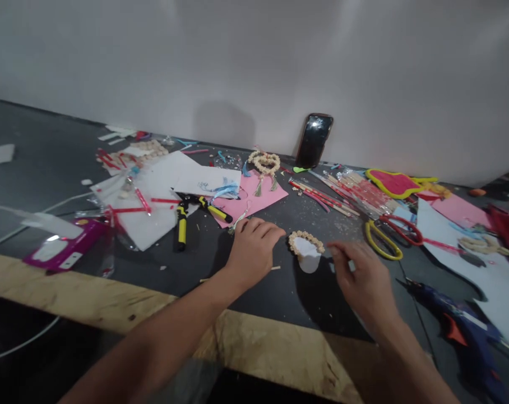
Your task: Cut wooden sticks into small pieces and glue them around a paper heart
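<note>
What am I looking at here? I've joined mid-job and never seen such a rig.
There is no machine: these are a person's bare left hand and right hand, seen from one camera worn on the head, looking forward and down. Between them, on the dark grey tabletop, lies a ring of small pale beads with a white paper-like piece inside. Around it are a black-and-yellow hand tool, red-and-yellow-handled scissors, a blue glue gun and paper scraps. A dark phone leans against the wall. I cannot tell whether either hand holds something small.
</note>
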### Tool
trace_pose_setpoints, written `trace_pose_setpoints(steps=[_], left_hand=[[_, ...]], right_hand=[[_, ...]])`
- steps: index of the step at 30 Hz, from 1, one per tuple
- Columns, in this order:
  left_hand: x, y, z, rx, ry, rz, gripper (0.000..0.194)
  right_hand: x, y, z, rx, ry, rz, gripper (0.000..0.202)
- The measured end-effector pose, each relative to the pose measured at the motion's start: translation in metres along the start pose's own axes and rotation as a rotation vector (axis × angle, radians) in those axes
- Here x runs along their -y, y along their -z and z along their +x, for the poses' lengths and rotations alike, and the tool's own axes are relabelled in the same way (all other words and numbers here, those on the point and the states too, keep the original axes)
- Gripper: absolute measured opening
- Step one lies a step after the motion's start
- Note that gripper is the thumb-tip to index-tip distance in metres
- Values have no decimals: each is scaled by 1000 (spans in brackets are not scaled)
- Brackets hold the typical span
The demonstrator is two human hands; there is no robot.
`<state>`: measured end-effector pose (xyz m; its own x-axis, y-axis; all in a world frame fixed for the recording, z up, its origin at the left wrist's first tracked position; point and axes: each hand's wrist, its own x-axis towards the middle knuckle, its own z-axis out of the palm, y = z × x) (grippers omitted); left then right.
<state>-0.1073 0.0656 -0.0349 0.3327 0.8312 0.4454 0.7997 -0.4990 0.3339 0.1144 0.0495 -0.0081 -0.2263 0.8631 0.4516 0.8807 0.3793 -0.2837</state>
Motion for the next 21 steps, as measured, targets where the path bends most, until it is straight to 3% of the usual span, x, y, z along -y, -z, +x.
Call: trace_pose_setpoints(steps=[3, 7, 11, 14, 21], left_hand=[[1, -1, 1, -34, 10, 18, 35], [1, 0, 3, -60, 35, 51, 34], [1, 1, 4, -39, 46, 84, 31], [-1, 2, 5, -24, 59, 107, 30], [-18, 12, 2, -6, 65, 149, 26]], right_hand=[[1, 21, -11, -123, -46, 19, 17], [7, 37, -48, -56, -33, 24, 17], [8, 33, -93, 15, -55, 9, 23], [5, 25, -116, 29, -19, 40, 16], [1, 17, -132, 39, 93, 45, 14]])
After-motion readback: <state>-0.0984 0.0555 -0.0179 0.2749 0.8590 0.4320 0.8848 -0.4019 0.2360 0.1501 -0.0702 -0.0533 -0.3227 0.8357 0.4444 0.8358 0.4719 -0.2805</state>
